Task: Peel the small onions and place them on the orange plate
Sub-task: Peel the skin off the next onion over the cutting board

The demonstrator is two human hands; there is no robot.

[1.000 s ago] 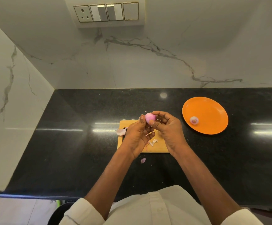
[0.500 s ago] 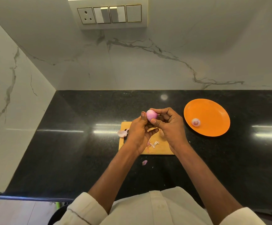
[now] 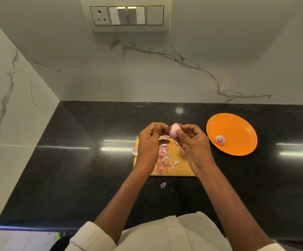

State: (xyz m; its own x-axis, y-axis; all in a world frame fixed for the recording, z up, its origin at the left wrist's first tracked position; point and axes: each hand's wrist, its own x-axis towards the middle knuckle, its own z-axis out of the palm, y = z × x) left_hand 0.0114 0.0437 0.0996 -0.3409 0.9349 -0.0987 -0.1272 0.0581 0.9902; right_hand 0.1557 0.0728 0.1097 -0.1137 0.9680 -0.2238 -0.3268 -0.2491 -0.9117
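Black counter (image 3: 74, 160), marble walls (image 3: 183, 73); right hand (image 3: 192, 144) pinches onion (image 3: 174, 130); left hand (image 3: 149, 142) curled, contents unclear.

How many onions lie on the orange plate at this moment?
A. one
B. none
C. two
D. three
A: a single peeled onion lies near the left edge of the plate; the other onion is held above the board in the right hand.
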